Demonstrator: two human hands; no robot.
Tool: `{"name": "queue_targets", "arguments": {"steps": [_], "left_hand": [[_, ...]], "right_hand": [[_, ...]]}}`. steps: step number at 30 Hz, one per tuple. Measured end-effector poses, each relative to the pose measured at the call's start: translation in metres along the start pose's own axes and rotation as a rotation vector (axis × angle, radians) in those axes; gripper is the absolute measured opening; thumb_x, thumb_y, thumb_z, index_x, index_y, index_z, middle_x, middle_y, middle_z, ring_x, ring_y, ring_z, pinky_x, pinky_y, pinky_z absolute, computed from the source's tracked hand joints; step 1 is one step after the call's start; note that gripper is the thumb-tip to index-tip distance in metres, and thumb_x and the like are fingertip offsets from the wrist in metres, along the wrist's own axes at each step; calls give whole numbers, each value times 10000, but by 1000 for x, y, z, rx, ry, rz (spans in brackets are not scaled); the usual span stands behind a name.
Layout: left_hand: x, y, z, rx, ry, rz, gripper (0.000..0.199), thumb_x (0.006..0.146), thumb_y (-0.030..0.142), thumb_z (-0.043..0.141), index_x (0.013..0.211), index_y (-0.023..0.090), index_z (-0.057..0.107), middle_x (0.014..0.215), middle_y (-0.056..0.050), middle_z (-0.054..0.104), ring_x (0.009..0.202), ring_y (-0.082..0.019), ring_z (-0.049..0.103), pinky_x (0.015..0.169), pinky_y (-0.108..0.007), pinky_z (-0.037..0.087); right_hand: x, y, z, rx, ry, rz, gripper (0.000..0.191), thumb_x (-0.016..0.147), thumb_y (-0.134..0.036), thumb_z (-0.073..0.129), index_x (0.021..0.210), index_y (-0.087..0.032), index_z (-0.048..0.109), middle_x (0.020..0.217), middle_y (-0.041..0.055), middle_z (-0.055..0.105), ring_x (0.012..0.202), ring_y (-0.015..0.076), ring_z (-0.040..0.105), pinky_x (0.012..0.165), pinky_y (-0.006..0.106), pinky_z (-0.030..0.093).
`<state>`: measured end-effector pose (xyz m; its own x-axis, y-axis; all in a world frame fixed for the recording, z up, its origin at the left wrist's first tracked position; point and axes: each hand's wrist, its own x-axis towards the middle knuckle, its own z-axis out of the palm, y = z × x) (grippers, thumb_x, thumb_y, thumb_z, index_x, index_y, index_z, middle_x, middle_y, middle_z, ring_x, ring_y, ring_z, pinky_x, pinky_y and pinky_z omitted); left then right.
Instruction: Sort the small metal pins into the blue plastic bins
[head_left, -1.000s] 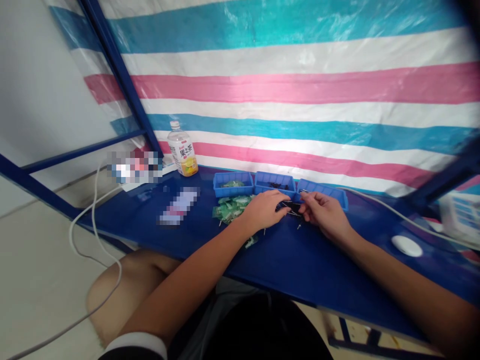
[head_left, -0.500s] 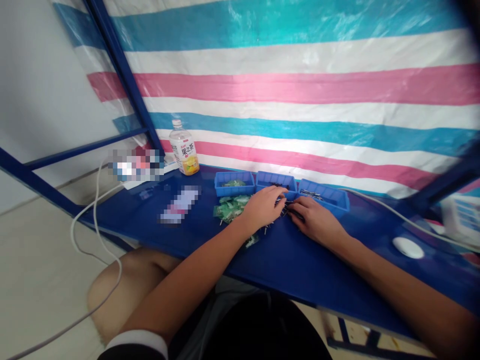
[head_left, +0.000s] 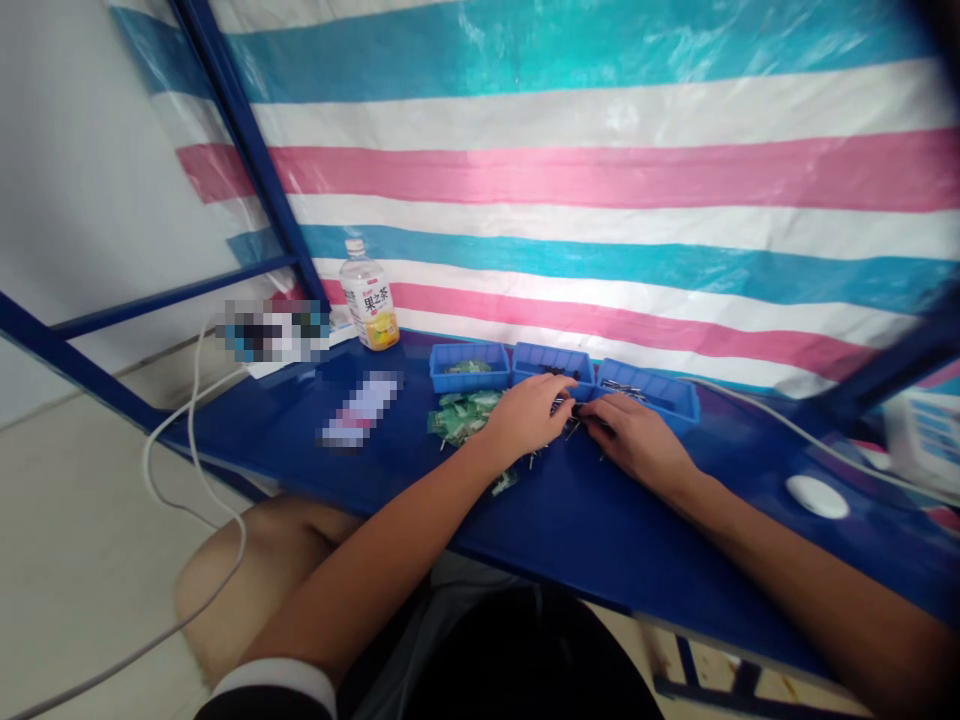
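My left hand (head_left: 527,412) reaches over a mixed pile on the blue table (head_left: 600,540), its curled fingers on small dark parts. Facing it, my right hand (head_left: 630,432) has its fingers bent around a small black part (head_left: 576,410) between the two hands. Under and left of my left hand lie green pieces (head_left: 461,415) in clear wrapping. Behind the hands stand three blue bins in a row: the left bin (head_left: 470,380) holds green pieces, the middle bin (head_left: 553,352) dark parts, the right bin (head_left: 675,400) thin metallic parts.
A drink bottle (head_left: 369,300) stands at the back left, near a blurred-out flat object (head_left: 361,410). A white mouse (head_left: 817,496) lies on the right. White cables run along both sides. A striped sheet (head_left: 570,170) hangs behind the table.
The fingers of my right hand have shifted slightly, and a dark part beneath them looks different in position. My left hand has barely moved.
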<state>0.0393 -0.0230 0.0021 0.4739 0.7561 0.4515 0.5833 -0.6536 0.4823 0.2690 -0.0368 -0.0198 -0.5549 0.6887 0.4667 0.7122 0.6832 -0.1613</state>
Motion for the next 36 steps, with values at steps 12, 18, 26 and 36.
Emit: {"name": "queue_targets", "arguments": {"steps": [12, 18, 26, 36], "left_hand": [[1, -4, 4, -25, -53, 43, 423, 988, 246, 653, 1409, 212, 679, 1389, -89, 745, 1301, -290, 682, 1145, -466, 530], [3, -4, 1, -110, -59, 66, 255, 1004, 238, 656, 1226, 207, 776, 1255, -68, 804, 1180, -260, 744, 1072, -410, 565], [7, 0, -7, -299, 37, -12, 183, 993, 222, 696, 1138, 218, 808, 1187, -53, 824, 1086, -217, 773, 1052, -380, 594], [5, 8, -8, -546, 12, -80, 437, 943, 151, 720, 1371, 231, 677, 1135, -62, 823, 1011, -192, 779, 937, -361, 631]], "right_hand": [[2, -17, -1, 256, 266, 280, 192, 981, -358, 663, 1140, -257, 702, 967, 74, 765, 792, 251, 718, 717, 409, 601], [1, -19, 6, 722, 359, 409, 358, 929, -449, 759, 1192, -259, 609, 1002, 78, 747, 870, 242, 758, 817, 408, 649], [4, -16, 5, 747, 339, 456, 425, 874, -559, 816, 1115, -249, 655, 979, 69, 734, 824, 220, 723, 772, 385, 641], [3, -17, 9, 862, 294, 452, 496, 867, -561, 836, 1193, -263, 611, 1018, 66, 752, 791, 217, 728, 713, 373, 633]]}}
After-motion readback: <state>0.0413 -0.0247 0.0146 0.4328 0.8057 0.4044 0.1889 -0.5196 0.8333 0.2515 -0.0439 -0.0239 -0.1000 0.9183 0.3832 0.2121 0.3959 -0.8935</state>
